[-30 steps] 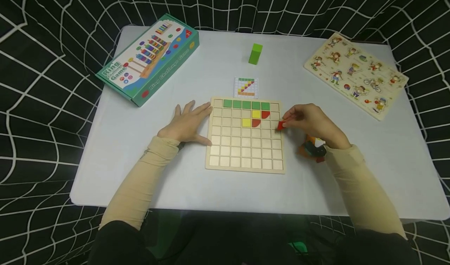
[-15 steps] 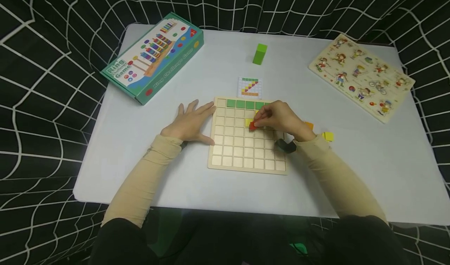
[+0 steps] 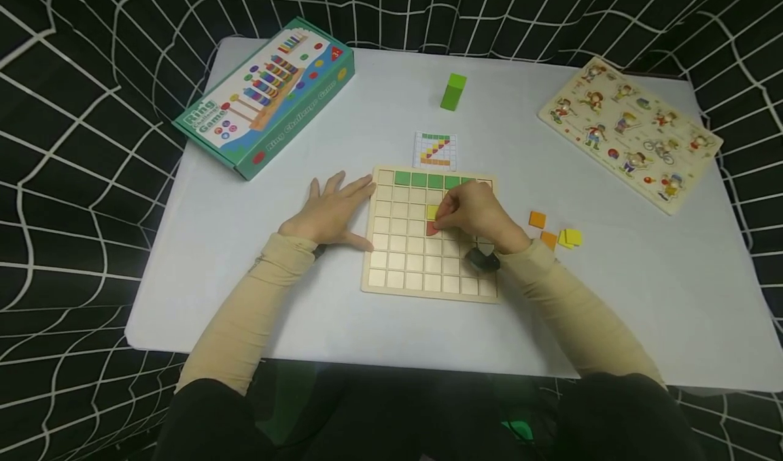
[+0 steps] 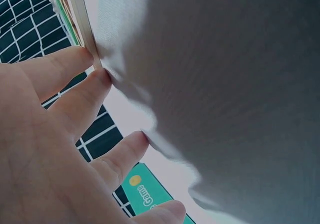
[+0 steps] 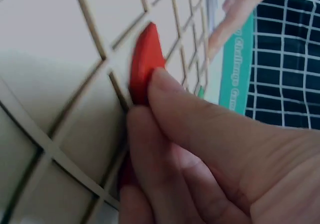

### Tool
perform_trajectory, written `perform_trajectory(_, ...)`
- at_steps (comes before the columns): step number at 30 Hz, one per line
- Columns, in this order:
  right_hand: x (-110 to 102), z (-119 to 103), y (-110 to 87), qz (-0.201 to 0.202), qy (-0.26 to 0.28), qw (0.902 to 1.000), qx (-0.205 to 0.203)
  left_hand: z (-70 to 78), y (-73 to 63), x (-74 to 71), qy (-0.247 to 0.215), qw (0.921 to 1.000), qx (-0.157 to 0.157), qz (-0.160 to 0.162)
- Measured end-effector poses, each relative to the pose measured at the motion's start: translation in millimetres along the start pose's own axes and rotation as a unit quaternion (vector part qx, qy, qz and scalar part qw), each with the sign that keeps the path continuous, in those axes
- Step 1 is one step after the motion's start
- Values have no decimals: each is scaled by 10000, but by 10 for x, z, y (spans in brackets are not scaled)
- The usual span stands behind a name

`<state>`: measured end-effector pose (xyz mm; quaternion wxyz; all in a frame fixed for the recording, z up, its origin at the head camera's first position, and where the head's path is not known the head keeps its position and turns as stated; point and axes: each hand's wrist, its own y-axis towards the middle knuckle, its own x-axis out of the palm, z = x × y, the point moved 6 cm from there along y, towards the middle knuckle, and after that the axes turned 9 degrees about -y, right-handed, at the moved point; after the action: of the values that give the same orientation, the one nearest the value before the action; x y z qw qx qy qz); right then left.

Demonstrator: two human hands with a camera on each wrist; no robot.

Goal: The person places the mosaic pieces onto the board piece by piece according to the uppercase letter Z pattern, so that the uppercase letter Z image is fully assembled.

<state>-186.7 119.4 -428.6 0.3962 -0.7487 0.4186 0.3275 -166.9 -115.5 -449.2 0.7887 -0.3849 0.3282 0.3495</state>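
Note:
My right hand [image 3: 477, 213] pinches a red quarter-round tile [image 3: 432, 228] between thumb and fingertips, over a square just below a yellow tile [image 3: 431, 212] on the wooden grid board [image 3: 396, 279]. Close up in the right wrist view, the red tile [image 5: 145, 63] is tilted against the grid's ridges. A row of green tiles [image 3: 419, 180] lies along the board's top; the hand hides some other placed tiles. My left hand [image 3: 327, 213] lies with fingers spread, fingertips and thumb at the board's left edge. The left wrist view shows fingertips touching the board's side [image 4: 85, 23].
A small pattern card [image 3: 436, 151] lies behind the board, with a green block [image 3: 453, 92] beyond. Loose orange tiles [image 3: 537, 219] and yellow tiles [image 3: 572, 237] are at right. A game box [image 3: 266, 97] stands back left, a picture puzzle board [image 3: 630, 134] back right.
My right hand has carried the red tile leftward from the board's right edge to a square under the yellow tile. Loose tiles at right have come into view. The left hand stays in place.

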Motion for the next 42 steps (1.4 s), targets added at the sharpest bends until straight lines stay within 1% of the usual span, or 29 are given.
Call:
perform_trajectory(2,5,-3,-15,139,-150,9998,7,7,2,5,3,10000,14,-8)
perform_trajectory(7,-3,7,-75,296,-404,9984,246,5,11,21,1,10000,0,-27)
perform_trajectory(11,-95,113,-178,478,-422,9974,350,1,12,25,-7,10000,-2,-21)
perform_trajectory(14,-202,274,-280,568,-347,9965,505,-2,0,18,16,10000,-3,-36)
perform_trajectory(17,-288,456,-370,546,-358,9954,704,-9,-17,5,38,10000,-24,-50)
perform_trajectory(24,-433,881,-575,468,-622,9911,1076,-25,-25,-3,-5,10000,-27,-29)
perform_trajectory(30,-569,1273,-836,417,-626,9874,1394,8,-26,-1,-24,10000,-2,-31)
perform_trajectory(34,-656,1514,-1003,437,-819,9832,1570,13,-15,2,11,10000,22,-31)
perform_trajectory(38,-688,1704,-1120,219,-901,9791,1809,14,-11,0,23,10000,29,-24)
perform_trajectory(42,-675,1827,-1187,-82,-843,9740,2102,20,-1,6,9,10000,37,-10)
